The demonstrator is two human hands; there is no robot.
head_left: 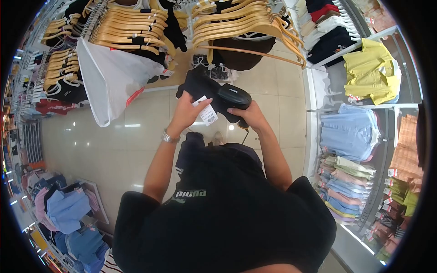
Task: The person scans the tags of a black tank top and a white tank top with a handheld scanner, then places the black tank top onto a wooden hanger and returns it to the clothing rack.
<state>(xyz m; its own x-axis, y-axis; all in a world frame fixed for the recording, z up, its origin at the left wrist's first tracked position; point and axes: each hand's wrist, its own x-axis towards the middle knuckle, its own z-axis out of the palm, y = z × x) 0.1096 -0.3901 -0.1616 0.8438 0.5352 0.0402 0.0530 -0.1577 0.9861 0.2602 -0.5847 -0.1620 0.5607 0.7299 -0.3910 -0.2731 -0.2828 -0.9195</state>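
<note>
My left hand pinches a white price tag between thumb and fingers, its printed side facing up. A black garment hangs from the same hand, bunched behind the tag. Close to the tag, my right hand is wrapped round a black handheld barcode scanner with a rounded head. The scanner's handle is mostly hidden by my fingers, and part of the black cloth lies beside it.
Ahead is a rack of wooden hangers with dark clothes. A white plastic bag hangs at the left. Shelves on the right hold a yellow shirt, a light blue shirt and folded clothes. Lower left are stacked blue garments.
</note>
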